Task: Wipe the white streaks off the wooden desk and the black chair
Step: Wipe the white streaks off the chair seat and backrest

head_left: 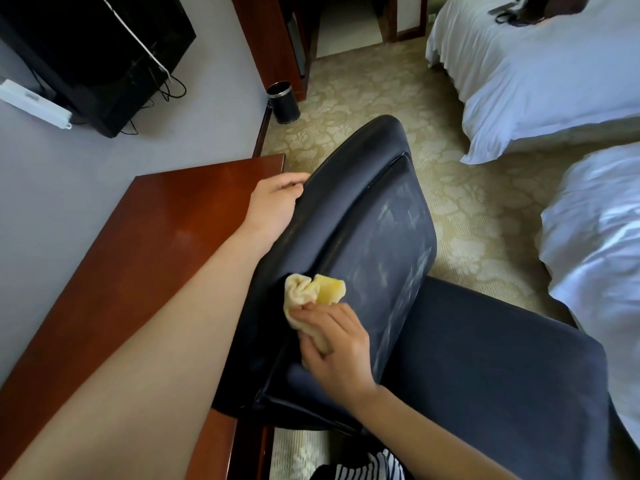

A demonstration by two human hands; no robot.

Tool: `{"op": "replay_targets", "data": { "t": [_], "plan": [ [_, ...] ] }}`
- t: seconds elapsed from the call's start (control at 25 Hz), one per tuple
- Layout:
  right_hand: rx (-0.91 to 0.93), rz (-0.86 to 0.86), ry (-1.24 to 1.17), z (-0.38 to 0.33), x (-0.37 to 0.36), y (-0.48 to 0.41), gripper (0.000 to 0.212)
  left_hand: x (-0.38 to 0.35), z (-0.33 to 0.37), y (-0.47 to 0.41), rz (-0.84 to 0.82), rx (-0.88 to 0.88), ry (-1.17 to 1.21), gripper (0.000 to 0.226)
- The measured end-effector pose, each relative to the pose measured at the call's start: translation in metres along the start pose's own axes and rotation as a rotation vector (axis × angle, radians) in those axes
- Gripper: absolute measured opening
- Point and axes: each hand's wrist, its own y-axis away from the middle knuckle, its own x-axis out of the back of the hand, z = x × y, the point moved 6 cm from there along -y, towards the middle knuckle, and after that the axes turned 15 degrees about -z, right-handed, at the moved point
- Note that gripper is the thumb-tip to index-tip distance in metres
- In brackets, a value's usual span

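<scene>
So the black padded chair [363,209] sits swung round next to the glossy reddish-brown wooden desk [156,237], with its back just beside the desk's long edge. The inner panel of the backrest is smeared with chalky white streaks [391,216], mostly across the middle and right part.

The person's left hand [275,202] has hold of the backrest's upper left edge. The thumb lies on the front and the fingers curl round behind, out of sight. The right hand [334,344] is clenched round a crumpled yellow cloth [311,292] and presses it against the lower left of the backrest, and a wad of the cloth bunches out above the knuckles. The chair seat stretches off to the right under that forearm.

Other stuff around: a black flat-screen TV [97,57] and a white power strip [34,103] on the grey wall, a small black round bin [283,102] on the patterned beige carpet [467,209], and two beds with white sheets [536,81] on the right.
</scene>
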Motion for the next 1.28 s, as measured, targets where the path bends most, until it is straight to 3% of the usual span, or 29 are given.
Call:
{"op": "replay_targets", "data": {
  "t": [0.2, 0.4, 0.64, 0.92, 1.12, 1.28],
  "plan": [
    [-0.022, 0.031, 0.002, 0.006, 0.012, -0.016, 0.027, 0.003, -0.010, 0.036, -0.129, 0.035, 0.002, 0.035],
    [-0.301, 0.118, -0.074, 0.030, 0.037, -0.081, 0.027, 0.015, -0.032, 0.093, -0.178, 0.137, 0.037, 0.031],
    [-0.607, 0.331, -0.161, 0.032, 0.048, -0.139, 0.032, 0.012, -0.061, 0.126, -0.174, 0.310, 0.060, 0.054],
    [-0.338, 0.198, -0.159, -0.016, 0.008, -0.071, 0.027, 0.019, -0.067, 0.117, -0.038, 0.166, -0.033, 0.051],
    [-0.262, 0.124, -0.097, -0.035, -0.008, -0.008, 0.032, 0.014, -0.042, 0.124, 0.115, -0.083, -0.532, 0.039],
    [-0.083, 0.043, 0.053, -0.034, -0.022, 0.041, 0.032, -0.009, -0.029, 0.122, 0.054, -0.231, -0.887, 0.053]
  ]
}}
